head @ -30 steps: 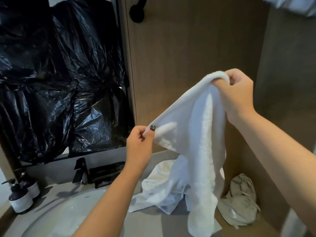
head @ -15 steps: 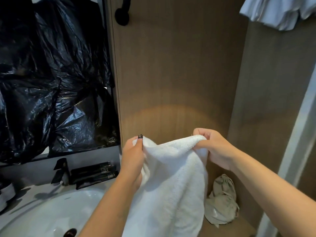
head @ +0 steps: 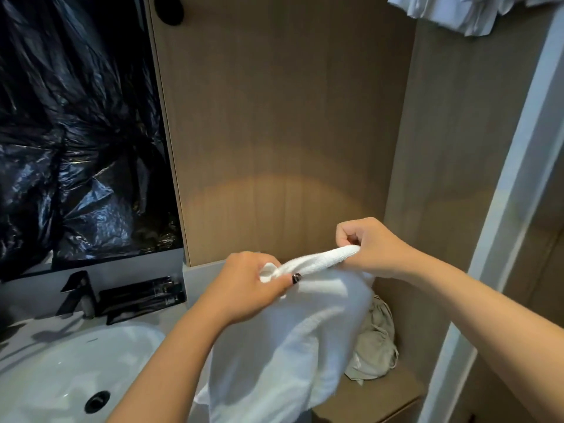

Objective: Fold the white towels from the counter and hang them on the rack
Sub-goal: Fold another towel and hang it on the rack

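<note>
Hanging nearest the camera: one white towel (head: 274,346), held up in the air over the counter (head: 366,395) edge, its loose body draping down between the two forearms.

Left hand (head: 244,285): fingers curled round the towel's left top corner, thumb (dark-painted nail) pressed on the cloth.

Right hand (head: 372,248): fist closed round the other end of the top edge, held slightly higher; the edge is stretched between both hands as a rolled band.

Left of the towel: white round sink (head: 61,367) with dark drain, set in the counter.

Right of and behind the towel: crumpled beige cloth (head: 375,346) lying in the counter's corner.

Further back: black faucet (head: 79,293); dark tray (head: 143,296) beside it.

Rear: black plastic sheeting (head: 76,132) at left; wood panel wall (head: 280,117) centre.

Top right, overhead: white fabric (head: 457,13) hanging, partly cut off.
</note>
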`<state>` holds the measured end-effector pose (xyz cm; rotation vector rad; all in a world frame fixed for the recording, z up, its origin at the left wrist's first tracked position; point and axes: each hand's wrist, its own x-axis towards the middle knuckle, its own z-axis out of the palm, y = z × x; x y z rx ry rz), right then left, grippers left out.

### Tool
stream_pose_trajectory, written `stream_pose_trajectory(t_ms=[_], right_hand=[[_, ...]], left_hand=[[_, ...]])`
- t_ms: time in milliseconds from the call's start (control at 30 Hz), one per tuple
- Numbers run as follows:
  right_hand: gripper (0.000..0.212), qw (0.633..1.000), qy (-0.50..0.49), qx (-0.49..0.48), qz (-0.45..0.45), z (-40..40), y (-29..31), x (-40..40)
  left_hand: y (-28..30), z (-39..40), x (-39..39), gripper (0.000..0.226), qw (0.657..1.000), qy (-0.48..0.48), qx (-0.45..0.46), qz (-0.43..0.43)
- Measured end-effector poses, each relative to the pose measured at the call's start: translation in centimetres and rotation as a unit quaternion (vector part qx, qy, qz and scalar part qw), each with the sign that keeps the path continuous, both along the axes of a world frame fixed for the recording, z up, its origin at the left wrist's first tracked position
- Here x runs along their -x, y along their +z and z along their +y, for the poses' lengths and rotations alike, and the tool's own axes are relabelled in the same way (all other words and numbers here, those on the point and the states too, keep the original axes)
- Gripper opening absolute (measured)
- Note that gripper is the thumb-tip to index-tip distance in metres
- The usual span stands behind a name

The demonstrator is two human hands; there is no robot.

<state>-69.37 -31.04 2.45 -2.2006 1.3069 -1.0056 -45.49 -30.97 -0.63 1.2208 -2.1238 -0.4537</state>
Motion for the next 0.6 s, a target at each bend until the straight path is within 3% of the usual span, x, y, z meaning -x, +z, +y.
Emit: stream_pose_trajectory(t_ms=[100, 300, 600], right_hand=[[0.046, 0.997, 0.039, -0.063, 0.032, 0.4, 0.6, 1.6], [0.042, 0.991, 0.050, -0.114, -0.054, 0.4, 0.8, 5.0], [0.019, 0.993, -0.013, -0.085, -0.081, 0.2, 0.8, 9.2]], left_hand=[[0.2, -0.5, 0.9, 0.035, 0.998, 0.039, 0.042, 0.010], [0.1, -2.7, 0.3, 0.033, 0.990, 0.121, 0.076, -0.003], [-0.1, -3.9, -1.1, 0.020, 0.971, 0.240, -0.011, 0.015]])
